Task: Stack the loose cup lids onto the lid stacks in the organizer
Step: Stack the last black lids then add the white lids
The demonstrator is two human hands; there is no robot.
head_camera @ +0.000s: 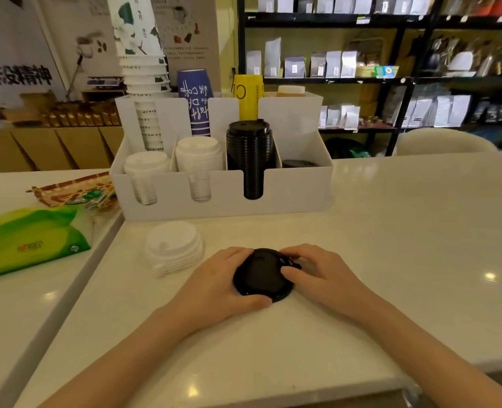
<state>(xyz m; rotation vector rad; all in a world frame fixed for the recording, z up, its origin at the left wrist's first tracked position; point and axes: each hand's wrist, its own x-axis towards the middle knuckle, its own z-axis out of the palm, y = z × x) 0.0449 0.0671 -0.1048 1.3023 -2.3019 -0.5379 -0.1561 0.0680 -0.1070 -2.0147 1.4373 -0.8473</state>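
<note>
— Black lids (263,273), where are they lying?

— They lie on the white table (391,231), in front of the organizer (223,198) and apart from it. Both hands are on them. The left hand (226,281) is curled around the left rim, with its thumb under the near edge. The right hand (317,270) grasps the right side, its thumb on top and its fingers over the far edge. I cannot tell if this is one lid or a few nested together.

— Are other loose lids on the table?

— Yes. A small pile of white lids (173,248) sits just to the left of the black ones, near the left hand but not touching it.

— And what stands in the organizer?

— In the front row, from left to right: a short white lid stack (146,169), a taller white lid stack (199,163), then a tall black lid stack (249,151) that rises above the front wall. In the rightmost front compartment only a dark top (298,164) shows, very low. Behind them stand paper cups: a high white stack (143,75), a blue stack (196,101) and a yellow stack (248,95).

— Anything beside it?

— On the left counter, a green tissue pack (29,240) and a woven tray (76,189) behind it.
</note>
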